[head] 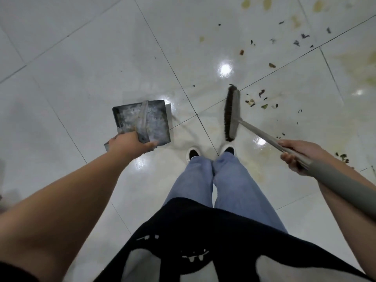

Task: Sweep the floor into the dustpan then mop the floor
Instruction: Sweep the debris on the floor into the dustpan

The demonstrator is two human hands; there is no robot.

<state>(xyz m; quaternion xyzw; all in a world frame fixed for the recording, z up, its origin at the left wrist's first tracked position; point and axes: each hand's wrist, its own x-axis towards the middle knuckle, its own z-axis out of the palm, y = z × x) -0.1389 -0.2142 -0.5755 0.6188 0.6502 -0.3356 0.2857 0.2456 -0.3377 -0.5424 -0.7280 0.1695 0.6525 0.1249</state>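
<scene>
My left hand [130, 143] grips the handle of a grey dustpan [156, 121], held just above the white tiled floor [85, 64] to the left of my feet. My right hand [295, 154] is closed around the grey shaft of a broom [264, 137]. The broom's dark-bristled head [231, 112] rests on the floor in front of my right shoe. Dark scraps of debris [258, 100] lie just right of the broom head, and more debris [301, 37] is scattered at the upper right.
Yellowish stains [266, 3] mark the tiles at the top right and a wide smear [358, 66] spreads along the right edge. My legs in blue jeans [203, 180] and white shoes [192, 152] stand in the middle. More scraps [343, 156] lie near my right wrist.
</scene>
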